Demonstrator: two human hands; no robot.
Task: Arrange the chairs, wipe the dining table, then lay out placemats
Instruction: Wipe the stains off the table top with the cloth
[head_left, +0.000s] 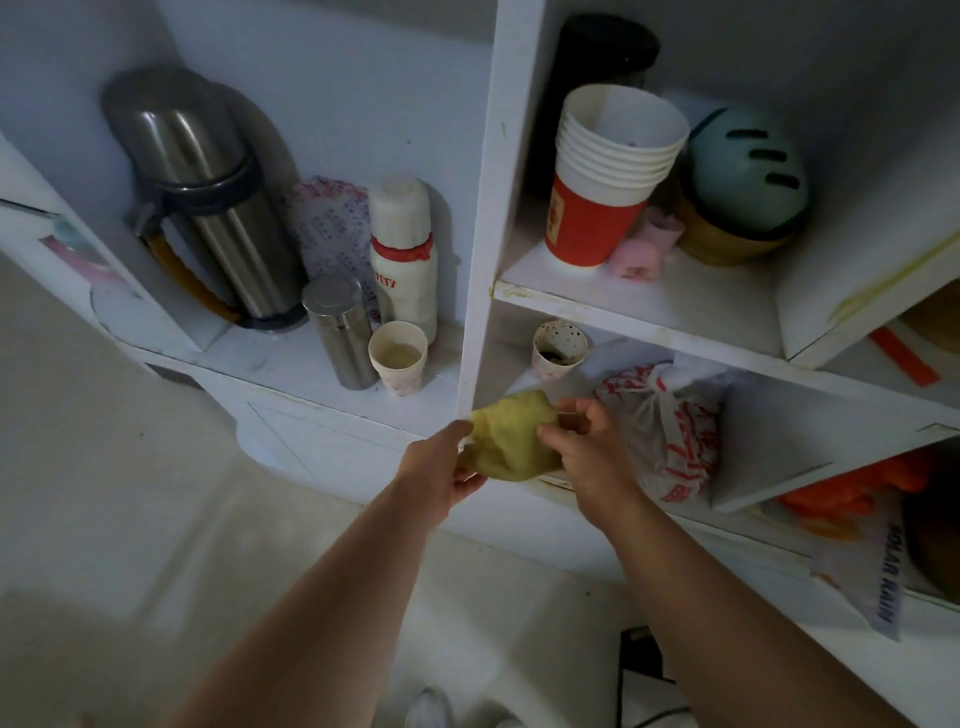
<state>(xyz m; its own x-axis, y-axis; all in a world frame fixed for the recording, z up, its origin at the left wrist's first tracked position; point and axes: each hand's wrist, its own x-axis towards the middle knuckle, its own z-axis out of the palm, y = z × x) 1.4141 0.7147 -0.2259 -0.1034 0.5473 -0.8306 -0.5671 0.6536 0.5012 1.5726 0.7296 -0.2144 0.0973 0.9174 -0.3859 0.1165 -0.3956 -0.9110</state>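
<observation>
Both forearms reach up toward a white shelf unit. The left hand (441, 467) pinches the lower left edge of a yellow cloth (511, 436), and the right hand (584, 447) grips its right side, fingers curled into the fabric. The cloth hangs bunched between the two hands, just in front of the lower shelf (524, 480) edge, its longer run going from lower left to upper right. Both hands are equally near it. Beyond it, a tied plastic bag (670, 431) lies touching the right hand's far side, and a paper cup (558, 349) stands farther back. No dining table is in view, so the wiping likely has not begun.
</observation>
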